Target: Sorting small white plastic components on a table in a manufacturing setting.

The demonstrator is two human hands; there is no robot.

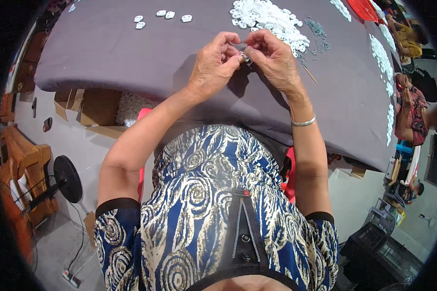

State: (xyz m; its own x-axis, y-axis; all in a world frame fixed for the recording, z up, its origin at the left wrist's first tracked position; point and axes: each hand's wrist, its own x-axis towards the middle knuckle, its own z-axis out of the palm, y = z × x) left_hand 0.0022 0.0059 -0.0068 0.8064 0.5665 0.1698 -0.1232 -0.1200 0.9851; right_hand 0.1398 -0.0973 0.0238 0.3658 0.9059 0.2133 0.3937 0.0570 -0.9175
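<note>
My left hand (pixel 218 60) and my right hand (pixel 272 58) meet above the cloth-covered table, fingertips almost touching. Pinched between them is a small white plastic piece (pixel 244 56), mostly covered by my fingers. Just beyond my hands lies a big heap of white oval plastic pieces (pixel 264 17) with holes in them. Right of that heap, small grey screw-like pins (pixel 317 31) are scattered in a loose pile. A thin wooden stick (pixel 310 74) rests on the cloth beside my right hand. Several separate white pieces (pixel 169 15) lie at the far left.
The grey-brown tablecloth (pixel 107 53) hangs over the near edge. More white pieces (pixel 382 58) line the table's right side, where other people (pixel 412 111) sit. A red basin (pixel 361 8) is at the far right. On the floor at left are an open cardboard box (pixel 99 106) and a black fan (pixel 68 179).
</note>
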